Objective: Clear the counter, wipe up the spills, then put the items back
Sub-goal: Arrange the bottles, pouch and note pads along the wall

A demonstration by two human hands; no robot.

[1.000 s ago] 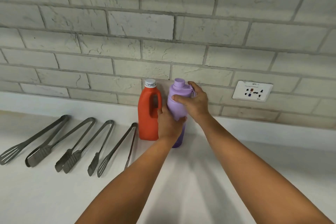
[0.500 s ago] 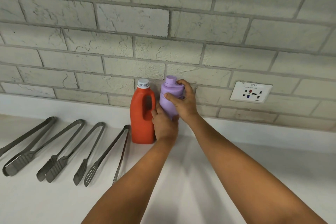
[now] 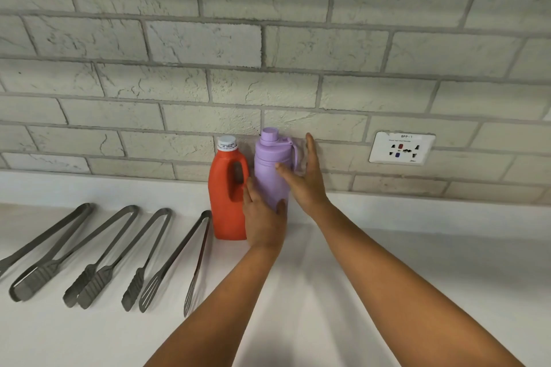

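Note:
A purple water bottle [image 3: 269, 170] stands upright on the white counter [image 3: 417, 262] against the brick wall, close beside a red jug-shaped bottle [image 3: 223, 202] with a white cap. My left hand [image 3: 264, 226] holds the purple bottle's lower part between thumb and fingers and hides its base. My right hand [image 3: 307, 185] is spread beside the bottle's right side, fingers straight and pointing up along the wall. Only its thumb tip touches the bottle.
Several metal tongs [image 3: 98, 259] lie in a row on the counter to the left of the red bottle. A white wall socket [image 3: 401, 147] sits on the bricks at the right. Bare counter stretches to the right of my arms.
My right hand has let go of the purple bottle's top and spread out flat. The bottle now stands by the wall next to the red bottle. My left hand stays low on it.

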